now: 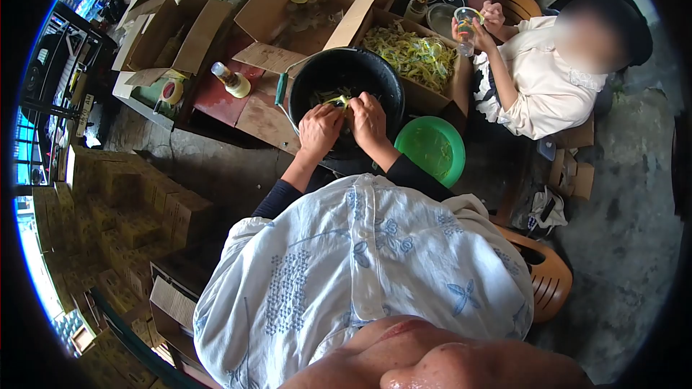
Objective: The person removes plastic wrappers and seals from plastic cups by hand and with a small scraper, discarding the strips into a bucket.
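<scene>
My left hand and my right hand are close together over a black bucket. Pinched between their fingers is a thin yellow-green strip, partly hidden by the fingertips. More pale strips show dimly inside the bucket. The bucket's green handle grip hangs on its left side. A green basin stands right of the bucket with a few strips in it. Behind lies a cardboard box heaped with yellow-green strips.
At the right, a co-worker holds a clear container in both hands. An open carton with round-lidded tubs stands behind the bucket; a bottle is to its left. Stacked cartons fill the left. An orange chair is behind my right side.
</scene>
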Demonstrator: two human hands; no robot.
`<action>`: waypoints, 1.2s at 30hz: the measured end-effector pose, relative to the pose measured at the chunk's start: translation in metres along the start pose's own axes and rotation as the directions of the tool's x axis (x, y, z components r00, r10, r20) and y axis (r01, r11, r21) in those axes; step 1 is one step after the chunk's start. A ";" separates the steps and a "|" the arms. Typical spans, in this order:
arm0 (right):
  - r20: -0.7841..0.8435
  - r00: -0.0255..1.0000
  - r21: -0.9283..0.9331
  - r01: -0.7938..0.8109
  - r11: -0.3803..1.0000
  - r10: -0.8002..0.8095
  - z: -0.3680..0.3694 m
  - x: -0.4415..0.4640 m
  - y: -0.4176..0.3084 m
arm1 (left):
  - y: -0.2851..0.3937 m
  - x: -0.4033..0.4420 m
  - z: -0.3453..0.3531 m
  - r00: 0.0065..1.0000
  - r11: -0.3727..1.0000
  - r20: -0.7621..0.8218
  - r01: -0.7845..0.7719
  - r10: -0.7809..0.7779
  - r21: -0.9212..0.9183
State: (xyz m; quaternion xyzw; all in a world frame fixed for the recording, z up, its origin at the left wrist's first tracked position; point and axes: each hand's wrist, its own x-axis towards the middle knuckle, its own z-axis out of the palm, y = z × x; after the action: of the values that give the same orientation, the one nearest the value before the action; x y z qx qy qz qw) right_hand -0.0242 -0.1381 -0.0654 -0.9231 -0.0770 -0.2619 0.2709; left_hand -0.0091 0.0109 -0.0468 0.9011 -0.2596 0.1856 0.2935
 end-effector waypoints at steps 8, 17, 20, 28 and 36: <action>-0.074 0.991 0.065 -0.107 0.992 0.111 -0.018 0.005 0.006 | 0.001 0.002 0.001 0.998 1.000 -0.060 -0.009 0.008 -0.022; 0.009 0.999 0.074 -0.043 0.996 0.042 -0.021 -0.006 0.000 | -0.002 0.003 0.001 1.000 1.000 -0.016 -0.024 0.024 -0.006; 0.002 0.997 0.049 -0.076 0.996 0.076 -0.016 -0.001 0.001 | -0.002 0.004 -0.002 0.996 0.996 0.002 -0.091 0.091 -0.011; 0.073 0.987 0.003 -0.141 0.990 0.140 -0.004 0.010 0.036 | -0.001 0.005 -0.004 1.000 0.999 -0.006 -0.023 0.023 -0.041; 0.707 0.628 -0.373 -0.061 0.926 0.326 0.028 0.022 0.057 | -0.005 0.004 0.000 1.000 0.999 -0.020 0.006 -0.007 -0.033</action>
State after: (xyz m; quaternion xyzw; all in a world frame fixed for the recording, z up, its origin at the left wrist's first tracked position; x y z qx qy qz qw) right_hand 0.0231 -0.1714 -0.1000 -0.9805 -0.0396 0.1701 0.0904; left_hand -0.0025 0.0129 -0.0471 0.8951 -0.2568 0.1895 0.3114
